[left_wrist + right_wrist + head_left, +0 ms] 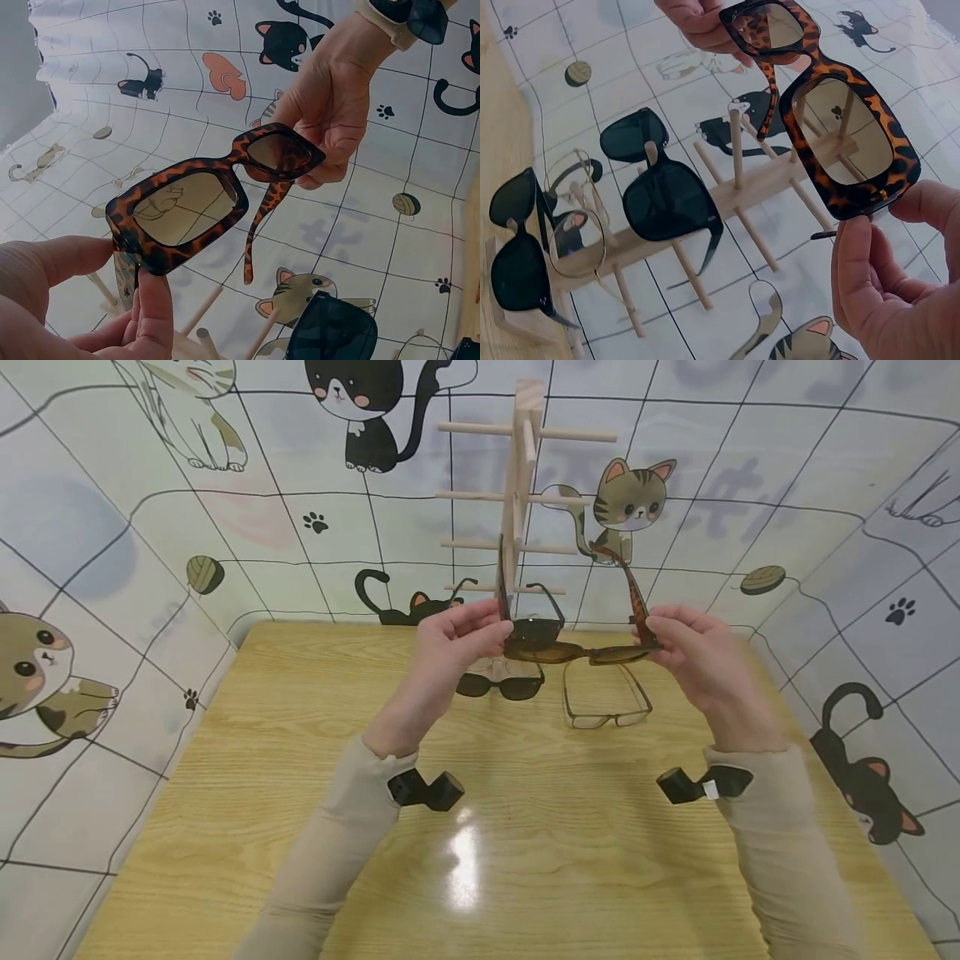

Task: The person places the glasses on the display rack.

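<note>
Tortoiseshell sunglasses (551, 652) with brownish lenses are held up between both hands, temples unfolded and extending away from me. My left hand (450, 652) pinches the frame at its left hinge corner. At the opposite corner, my right hand (701, 664) grips the frame by thumb and fingers. The mottled brown front (240, 154) shows clearly in the left wrist view. Behind them rises a wooden peg stand (528, 402), bearing black sunglasses (671, 199) partway up, thin wire-rimmed glasses (602, 247) lower, and another black pair (517, 277) near its base.
Thin-framed eyeglasses (592, 722) lie with temples unfolded on the wood-grain table (300, 735), below the right hand. A cat-printed cloth (262, 527) hangs at the back and sides. Several bare pegs (577, 435) stick out from the upper stand.
</note>
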Demonstrator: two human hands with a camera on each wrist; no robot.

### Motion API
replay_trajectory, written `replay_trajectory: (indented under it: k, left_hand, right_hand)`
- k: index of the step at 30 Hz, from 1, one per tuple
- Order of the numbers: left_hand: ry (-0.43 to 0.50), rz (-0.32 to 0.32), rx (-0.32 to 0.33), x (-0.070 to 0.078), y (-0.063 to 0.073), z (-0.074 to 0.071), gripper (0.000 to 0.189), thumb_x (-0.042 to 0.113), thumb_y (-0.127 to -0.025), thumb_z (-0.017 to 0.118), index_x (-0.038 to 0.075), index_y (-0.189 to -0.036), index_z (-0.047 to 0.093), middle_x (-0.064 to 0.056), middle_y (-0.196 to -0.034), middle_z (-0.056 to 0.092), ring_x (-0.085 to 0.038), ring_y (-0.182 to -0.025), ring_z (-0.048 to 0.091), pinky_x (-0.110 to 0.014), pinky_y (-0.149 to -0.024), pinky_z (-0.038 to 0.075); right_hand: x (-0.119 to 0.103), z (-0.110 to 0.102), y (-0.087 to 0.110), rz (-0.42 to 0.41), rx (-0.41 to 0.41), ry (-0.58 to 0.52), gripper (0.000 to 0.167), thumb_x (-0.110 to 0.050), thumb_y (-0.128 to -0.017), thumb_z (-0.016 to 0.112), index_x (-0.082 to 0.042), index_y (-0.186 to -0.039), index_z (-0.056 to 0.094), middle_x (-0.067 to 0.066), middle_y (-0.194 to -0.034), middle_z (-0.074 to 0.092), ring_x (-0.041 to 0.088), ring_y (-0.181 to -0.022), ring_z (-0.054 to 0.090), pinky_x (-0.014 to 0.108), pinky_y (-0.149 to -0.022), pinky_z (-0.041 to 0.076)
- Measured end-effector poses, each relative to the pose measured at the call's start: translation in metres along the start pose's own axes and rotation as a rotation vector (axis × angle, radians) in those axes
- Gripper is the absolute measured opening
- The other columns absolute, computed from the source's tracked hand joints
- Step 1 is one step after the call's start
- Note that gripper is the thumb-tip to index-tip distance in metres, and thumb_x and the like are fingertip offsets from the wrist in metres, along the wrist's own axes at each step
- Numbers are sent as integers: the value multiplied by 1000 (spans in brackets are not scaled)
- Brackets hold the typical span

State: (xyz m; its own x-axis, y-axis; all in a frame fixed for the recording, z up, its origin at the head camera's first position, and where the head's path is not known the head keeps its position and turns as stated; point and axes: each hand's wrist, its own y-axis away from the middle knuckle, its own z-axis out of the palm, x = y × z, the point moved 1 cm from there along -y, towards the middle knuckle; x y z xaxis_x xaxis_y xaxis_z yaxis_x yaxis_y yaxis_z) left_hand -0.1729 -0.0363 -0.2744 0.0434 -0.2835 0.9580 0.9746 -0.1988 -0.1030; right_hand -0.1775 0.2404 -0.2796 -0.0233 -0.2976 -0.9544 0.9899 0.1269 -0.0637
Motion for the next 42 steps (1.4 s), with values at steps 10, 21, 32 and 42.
replay_trajectory:
  k: [10,21,32,42]
  left_hand:
    - [120,-47,92,8,-11,-24,38,-2,-90,58,-11,-126,52,-8,-106,60,-12,-81,61,-21,-73,52]
    - [274,-51,169,11,-33,-42,27,0,-89,60,-7,-115,60,-5,-91,64,-12,-72,56,-20,-70,51]
    - [398,-99,219,9,-59,-53,30,0,-88,62,-8,-117,58,-5,-83,61,-13,-67,57,-17,-63,51]
    - [412,-134,259,4,-70,-60,18,0,-88,62,-4,-106,61,-7,-83,62,-15,-72,58,-19,-62,51]
  right_hand:
    - [2,24,-25,47,34,26,6,-8,-89,64,-5,-83,66,4,-87,64,14,-79,61,22,-68,51]
    - [4,43,-59,57,99,40,8,-4,-89,61,-3,-83,65,7,-86,62,14,-72,59,22,-69,52]
    - [7,50,-83,86,149,67,5,-9,-88,64,-4,-87,64,5,-86,58,14,-74,54,21,-70,52]
    - [13,51,-93,116,178,51,5,-9,-89,64,-5,-86,66,4,-82,61,14,-73,55,20,-67,53]
